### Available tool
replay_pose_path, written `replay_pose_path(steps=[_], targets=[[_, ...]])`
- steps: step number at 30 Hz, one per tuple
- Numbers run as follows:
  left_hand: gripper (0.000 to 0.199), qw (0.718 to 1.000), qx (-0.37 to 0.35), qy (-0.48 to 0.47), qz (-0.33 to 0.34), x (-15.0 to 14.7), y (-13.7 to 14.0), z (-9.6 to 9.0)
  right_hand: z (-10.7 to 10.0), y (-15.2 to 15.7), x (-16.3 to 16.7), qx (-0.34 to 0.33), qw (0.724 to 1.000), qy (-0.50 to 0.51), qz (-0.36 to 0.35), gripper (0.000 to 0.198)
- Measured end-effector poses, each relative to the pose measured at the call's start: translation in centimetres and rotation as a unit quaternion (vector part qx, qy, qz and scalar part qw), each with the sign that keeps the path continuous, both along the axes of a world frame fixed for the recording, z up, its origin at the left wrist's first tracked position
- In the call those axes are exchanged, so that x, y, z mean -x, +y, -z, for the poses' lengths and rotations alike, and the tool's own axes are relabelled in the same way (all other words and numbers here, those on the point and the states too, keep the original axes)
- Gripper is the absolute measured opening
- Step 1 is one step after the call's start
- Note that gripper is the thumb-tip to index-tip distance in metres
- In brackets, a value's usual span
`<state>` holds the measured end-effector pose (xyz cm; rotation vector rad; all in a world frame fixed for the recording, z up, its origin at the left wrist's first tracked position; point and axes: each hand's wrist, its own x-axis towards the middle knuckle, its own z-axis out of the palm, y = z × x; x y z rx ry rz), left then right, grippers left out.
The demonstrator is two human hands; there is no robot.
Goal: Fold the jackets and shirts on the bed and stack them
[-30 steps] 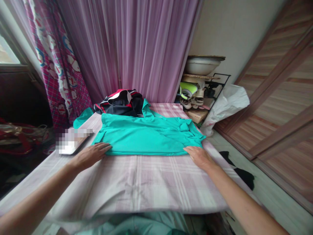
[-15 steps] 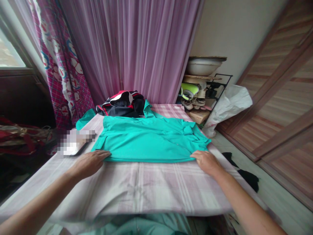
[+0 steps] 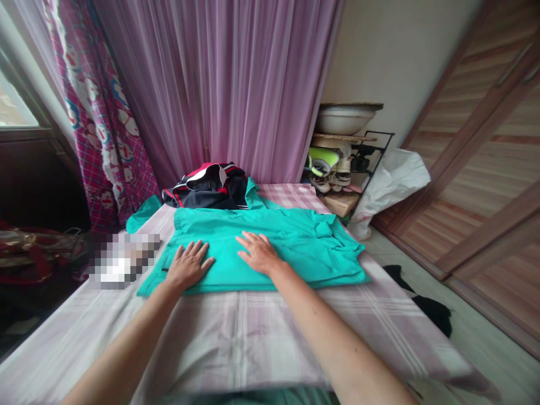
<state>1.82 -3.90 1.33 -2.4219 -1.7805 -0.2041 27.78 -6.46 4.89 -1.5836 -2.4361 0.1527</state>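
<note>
A teal garment (image 3: 295,261) lies folded into a wide rectangle on the plaid tablecloth (image 3: 253,343). On its left part rests my left hand (image 3: 189,265), palm down with the fingers spread. My right hand (image 3: 258,252) lies on the middle of the cloth, also flat with fingers apart. Neither hand grips anything. The garment's right end is rumpled, and a strip of the same teal cloth rises at the back. A small dark mark shows near its left edge.
Behind the garment sits a heap of navy and red clothing (image 3: 202,194). A blurred-out object (image 3: 124,261) lies at the table's left. To the right stand a shoe rack (image 3: 341,169), a white plastic bag (image 3: 392,180) and a wooden wardrobe (image 3: 472,185). Black cloth (image 3: 430,312) lies on the floor.
Both hands have left the garment's near edge and moved onto its top, opening flat. The right hand has come well to the left. The near layer now lies spread, its corners reaching further out.
</note>
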Motion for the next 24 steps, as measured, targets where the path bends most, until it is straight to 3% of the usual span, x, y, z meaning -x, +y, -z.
replay_pose_path(steps=[4,8,12,19,24], targets=[[0.067,1.000,0.019,0.008,-0.015,-0.2,-0.1,1.1,2.2,1.2,0.6,0.081,0.996,-0.014,0.015,0.063],[0.066,1.000,0.028,0.002,-0.009,0.0,-0.2,0.7,2.6,0.4,-1.5,0.084,0.995,-0.026,0.043,0.064],[0.066,0.999,0.040,0.008,-0.015,-0.3,-0.4,0.2,2.7,-1.5,-5.5,0.076,0.993,-0.056,0.072,0.061],[0.066,0.999,0.032,0.006,-0.012,-0.4,-0.3,0.2,3.9,-5.7,-15.2,0.063,0.986,-0.073,0.139,0.054],[0.066,0.999,0.032,0.018,-0.014,-0.5,-0.2,0.3,4.9,-6.3,-16.8,0.043,0.973,-0.043,0.222,0.051]])
